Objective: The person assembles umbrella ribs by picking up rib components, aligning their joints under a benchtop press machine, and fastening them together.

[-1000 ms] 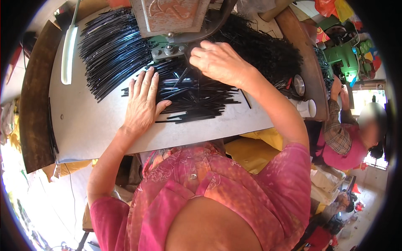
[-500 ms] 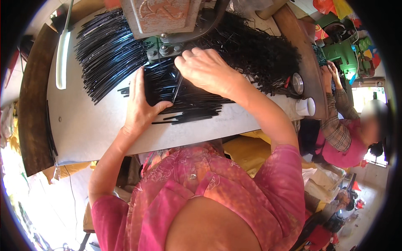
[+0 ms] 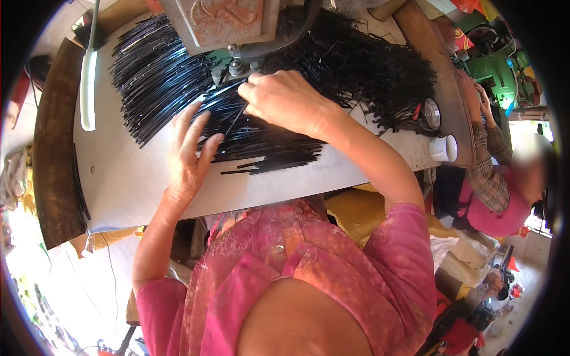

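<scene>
My right hand [image 3: 285, 102] is closed just in front of the machine's metal work point [image 3: 238, 69]. A thin black strip [image 3: 235, 121] sticks out from under its curled fingers. To the left, my left hand [image 3: 187, 149] holds nothing; its fingers and thumb are spread beside the near pile of thin black strips [image 3: 267, 145]. That pile lies crosswise below my right hand. A larger fan of black strips [image 3: 151, 77] covers the table on the far left, and a tangled heap of black pieces [image 3: 374, 71] spreads on the right.
The heavy machine head [image 3: 219, 24] hangs over the far middle of the pale table [image 3: 113, 184]. A lamp tube [image 3: 88, 89] stands at left. A white cup [image 3: 443, 148] and a round metal tin [image 3: 431, 114] sit at right. Beyond, a co-worker in plaid sleeves [image 3: 494, 184] sits by a green machine [image 3: 493, 80].
My left hand has drawn back from the near pile, toward the left. My right hand has shifted slightly left, still closed by the machine.
</scene>
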A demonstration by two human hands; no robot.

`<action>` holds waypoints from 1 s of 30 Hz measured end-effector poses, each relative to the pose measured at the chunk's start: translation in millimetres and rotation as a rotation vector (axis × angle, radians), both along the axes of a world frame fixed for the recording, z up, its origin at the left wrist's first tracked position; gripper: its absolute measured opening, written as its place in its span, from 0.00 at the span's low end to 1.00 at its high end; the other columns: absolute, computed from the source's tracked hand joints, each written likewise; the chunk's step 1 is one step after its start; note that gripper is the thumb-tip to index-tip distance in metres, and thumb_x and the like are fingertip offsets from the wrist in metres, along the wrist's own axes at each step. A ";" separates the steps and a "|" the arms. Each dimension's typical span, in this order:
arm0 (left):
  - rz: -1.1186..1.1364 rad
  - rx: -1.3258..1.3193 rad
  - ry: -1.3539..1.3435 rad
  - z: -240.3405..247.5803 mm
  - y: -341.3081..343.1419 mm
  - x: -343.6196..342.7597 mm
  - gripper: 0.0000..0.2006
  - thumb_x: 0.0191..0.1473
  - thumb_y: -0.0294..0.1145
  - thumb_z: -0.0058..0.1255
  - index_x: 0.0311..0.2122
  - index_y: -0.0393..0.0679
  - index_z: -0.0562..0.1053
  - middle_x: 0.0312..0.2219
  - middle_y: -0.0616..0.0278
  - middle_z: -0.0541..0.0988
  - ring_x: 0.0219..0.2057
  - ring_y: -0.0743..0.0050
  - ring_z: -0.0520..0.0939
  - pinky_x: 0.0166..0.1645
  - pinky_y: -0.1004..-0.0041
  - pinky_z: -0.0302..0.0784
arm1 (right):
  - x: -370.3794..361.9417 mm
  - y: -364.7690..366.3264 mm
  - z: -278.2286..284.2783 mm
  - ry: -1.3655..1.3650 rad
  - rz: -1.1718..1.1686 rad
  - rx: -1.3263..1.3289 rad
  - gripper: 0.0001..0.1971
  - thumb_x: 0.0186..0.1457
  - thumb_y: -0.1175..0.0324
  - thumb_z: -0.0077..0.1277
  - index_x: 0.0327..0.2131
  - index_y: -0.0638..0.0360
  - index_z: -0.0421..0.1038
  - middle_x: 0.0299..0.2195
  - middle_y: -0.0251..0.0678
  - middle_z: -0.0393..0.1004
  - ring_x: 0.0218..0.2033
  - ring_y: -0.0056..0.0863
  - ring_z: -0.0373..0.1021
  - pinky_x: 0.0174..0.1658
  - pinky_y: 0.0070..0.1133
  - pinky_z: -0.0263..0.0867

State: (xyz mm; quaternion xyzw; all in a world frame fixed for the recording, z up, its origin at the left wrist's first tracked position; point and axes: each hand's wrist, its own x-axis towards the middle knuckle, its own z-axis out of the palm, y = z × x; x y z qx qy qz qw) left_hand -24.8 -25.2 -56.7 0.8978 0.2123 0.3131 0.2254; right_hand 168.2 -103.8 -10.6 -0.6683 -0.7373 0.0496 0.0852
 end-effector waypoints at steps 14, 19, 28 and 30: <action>-0.097 0.289 0.067 -15.7 6.7 38.3 0.16 0.37 0.22 0.53 0.37 0.39 0.71 0.37 0.53 0.70 0.40 0.55 0.69 0.46 0.63 0.65 | -15.6 -48.3 -5.0 -0.004 -0.243 0.109 0.10 0.46 0.62 0.49 0.27 0.58 0.64 0.25 0.37 0.70 0.23 0.34 0.70 0.24 0.25 0.66; -0.087 0.142 -0.045 0.4 20.2 30.2 0.13 0.40 0.22 0.53 0.36 0.38 0.72 0.34 0.56 0.73 0.35 0.59 0.71 0.40 0.69 0.68 | 33.8 -91.8 -6.9 0.226 -0.486 0.250 0.08 0.45 0.66 0.50 0.26 0.60 0.68 0.26 0.36 0.71 0.25 0.34 0.69 0.27 0.25 0.64; 0.118 0.273 0.129 1.4 44.4 72.6 0.09 0.43 0.32 0.51 0.32 0.43 0.72 0.21 0.59 0.72 0.25 0.61 0.74 0.29 0.68 0.69 | 49.5 -136.2 -15.4 0.153 -0.740 -0.223 0.07 0.43 0.68 0.50 0.25 0.60 0.67 0.27 0.40 0.69 0.31 0.38 0.68 0.34 0.30 0.62; 0.137 0.224 0.127 -1.2 46.0 74.3 0.07 0.44 0.30 0.49 0.32 0.43 0.72 0.22 0.58 0.72 0.25 0.59 0.75 0.29 0.67 0.70 | 48.4 -138.3 -19.0 0.040 -0.725 -0.183 0.05 0.44 0.69 0.48 0.25 0.60 0.67 0.27 0.39 0.69 0.31 0.39 0.67 0.33 0.31 0.61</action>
